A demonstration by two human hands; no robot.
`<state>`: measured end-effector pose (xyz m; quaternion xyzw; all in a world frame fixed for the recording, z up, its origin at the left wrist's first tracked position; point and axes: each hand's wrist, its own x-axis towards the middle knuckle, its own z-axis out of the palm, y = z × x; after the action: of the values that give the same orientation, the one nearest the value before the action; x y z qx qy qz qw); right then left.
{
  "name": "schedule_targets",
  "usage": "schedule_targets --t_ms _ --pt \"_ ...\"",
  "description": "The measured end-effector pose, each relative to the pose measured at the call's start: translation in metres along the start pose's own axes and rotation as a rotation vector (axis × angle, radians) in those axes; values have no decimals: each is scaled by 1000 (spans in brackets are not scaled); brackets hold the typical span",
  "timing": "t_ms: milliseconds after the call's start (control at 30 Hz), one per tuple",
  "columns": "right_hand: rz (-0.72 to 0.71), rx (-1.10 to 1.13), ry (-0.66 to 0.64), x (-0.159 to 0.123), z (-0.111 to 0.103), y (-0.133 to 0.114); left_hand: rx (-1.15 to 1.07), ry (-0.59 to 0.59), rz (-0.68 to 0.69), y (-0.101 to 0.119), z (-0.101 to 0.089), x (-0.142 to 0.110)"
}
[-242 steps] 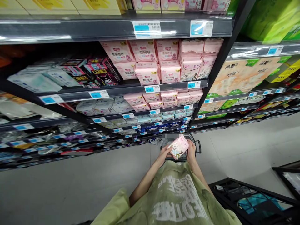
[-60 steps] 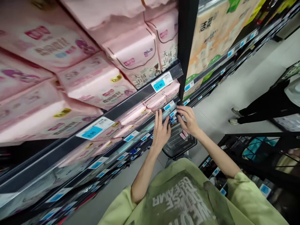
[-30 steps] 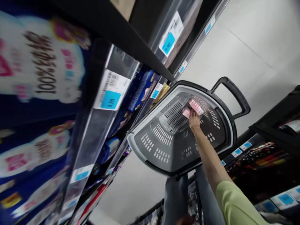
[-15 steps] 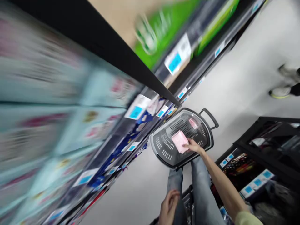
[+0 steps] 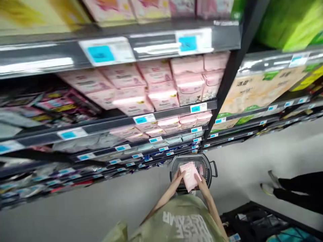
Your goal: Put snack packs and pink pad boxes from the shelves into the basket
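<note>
A pale pink package (image 5: 189,177) is held between both of my hands, in front of my body. My left hand (image 5: 178,177) grips its left edge, while my right hand (image 5: 201,185) has hold of the lower right side. Directly beyond and below the package is a dark shopping basket (image 5: 174,164) with a handle sticking out to the right. Something pink (image 5: 201,169) shows inside the basket, partly hidden by the package.
Tall shelves on the left and ahead hold rows of pink packages (image 5: 156,72) and green-and-tan packs (image 5: 264,90). Price labels (image 5: 143,119) line the shelf edges. On the right, a person's legs (image 5: 300,188) stand on the grey floor, near a low black rack (image 5: 252,210).
The pink package has come up from over the basket toward my body. My left hand, free earlier, now holds it too. The view has turned to face the shelves.
</note>
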<state>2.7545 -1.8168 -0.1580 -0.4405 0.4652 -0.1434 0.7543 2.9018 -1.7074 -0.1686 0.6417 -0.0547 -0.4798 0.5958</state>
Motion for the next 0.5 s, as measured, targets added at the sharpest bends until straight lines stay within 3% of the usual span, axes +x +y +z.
schedule_targets --t_ms 100,233,500 --pt "-138 26 90 -11 28 -23 -93 30 69 27 11 -6" --pt "-203 129 28 -24 55 -31 -128 -89 295 51 7 -22" --pt "-200 137 -99 -32 79 -38 -162 -74 408 49 -26 -52"
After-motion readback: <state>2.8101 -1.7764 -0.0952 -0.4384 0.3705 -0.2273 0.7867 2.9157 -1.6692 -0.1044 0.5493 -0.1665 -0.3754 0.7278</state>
